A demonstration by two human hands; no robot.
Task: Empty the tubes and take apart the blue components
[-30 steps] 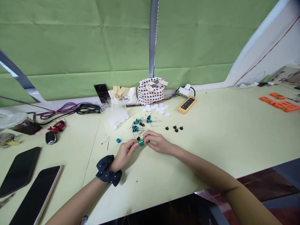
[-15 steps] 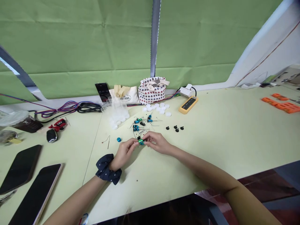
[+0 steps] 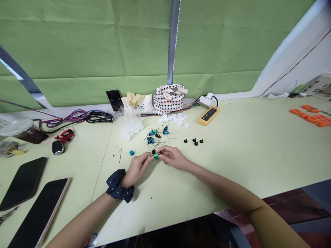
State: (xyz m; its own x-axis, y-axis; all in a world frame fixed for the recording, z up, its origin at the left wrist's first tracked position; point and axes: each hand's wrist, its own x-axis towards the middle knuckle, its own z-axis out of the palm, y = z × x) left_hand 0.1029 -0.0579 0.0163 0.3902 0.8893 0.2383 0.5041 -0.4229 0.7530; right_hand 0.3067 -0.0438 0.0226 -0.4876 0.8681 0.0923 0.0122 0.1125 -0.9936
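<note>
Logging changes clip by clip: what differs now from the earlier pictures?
The right hand has narrowed its pinch at the right end of the green piece. The view shifted slightly. The left hand still grips that piece; the lone blue piece and four black pieces stayed put.

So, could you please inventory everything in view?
held part: one, green-blue, centre
wired parts: several, mostly blue, centre
round piece: one, blue, left
bent wire: one, grey, left
pegs: four, black, right
caps: several, white, back
tubes: several, clear, back
pouch: one, patterned white, back
cloth bag: one, cream, back
phones: three, black, left and back
adapter: one, white, back
flat device: one, yellow, right
cables: several, multicoloured, back
key fob: one, black, left
charm: one, red, left
cup: one, dark, left
metal item: one, silver, left
plastic pieces: several, orange, right
panels: several, green, behind
table: one, pale, beneath
scrunchie: one, navy, left wrist
left hand: one, bare, centre
right hand: one, bare, centre
</note>
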